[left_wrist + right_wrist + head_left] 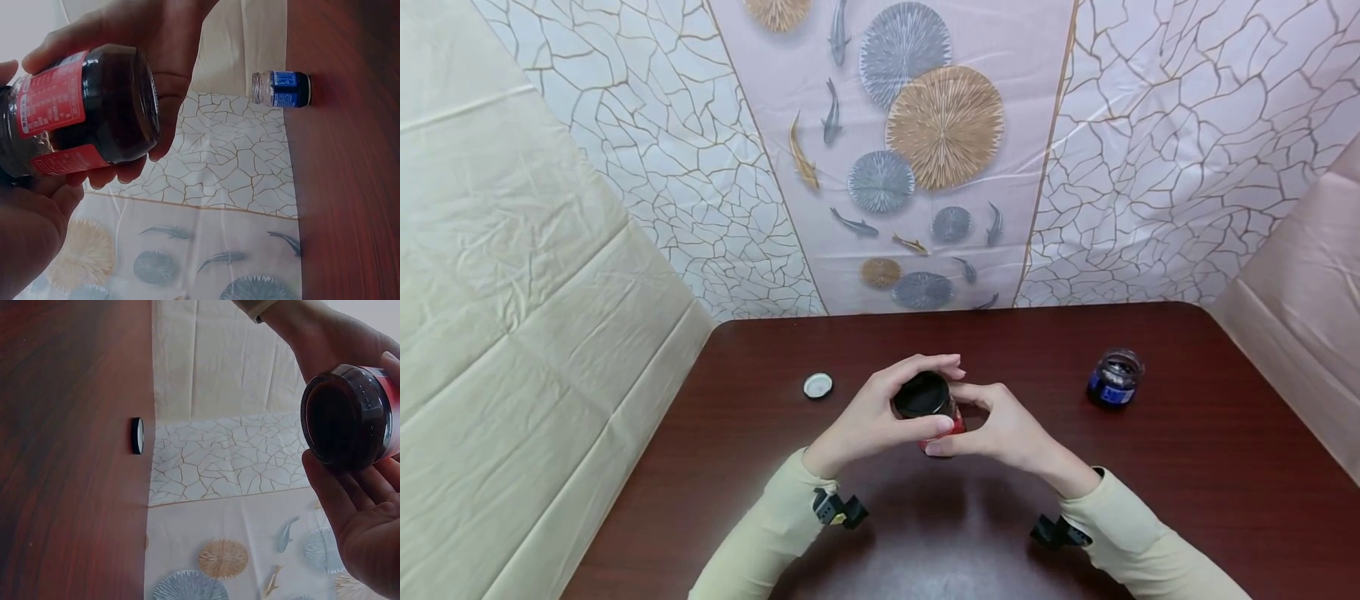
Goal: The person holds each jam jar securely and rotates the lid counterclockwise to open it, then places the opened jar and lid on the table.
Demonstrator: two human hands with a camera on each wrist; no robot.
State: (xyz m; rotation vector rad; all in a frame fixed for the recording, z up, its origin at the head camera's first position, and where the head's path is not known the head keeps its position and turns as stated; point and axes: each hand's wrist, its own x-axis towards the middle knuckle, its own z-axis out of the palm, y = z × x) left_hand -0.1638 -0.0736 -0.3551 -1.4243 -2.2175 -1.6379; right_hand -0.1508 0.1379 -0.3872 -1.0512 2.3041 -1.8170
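Observation:
In the head view a glass jar (958, 423) with a red label, dark contents and a black lid (922, 394) is held up over the table between both hands. My left hand (883, 410) curves round the lid, thumb on the near side and fingers on the far side. Lower on the jar, my right hand (1009, 429) grips the body between thumb and fingers. The left wrist view shows the jar's red label (53, 100) and dark lower part. Its round base (331, 422) faces the right wrist camera.
A second jar (1115, 380), with a blue label and dark contents, stands uncovered at the right of the dark wooden table (760, 500). A small lid (817, 385) lies at the left, pale inside up. Patterned cloth (1150, 167) hangs behind the table.

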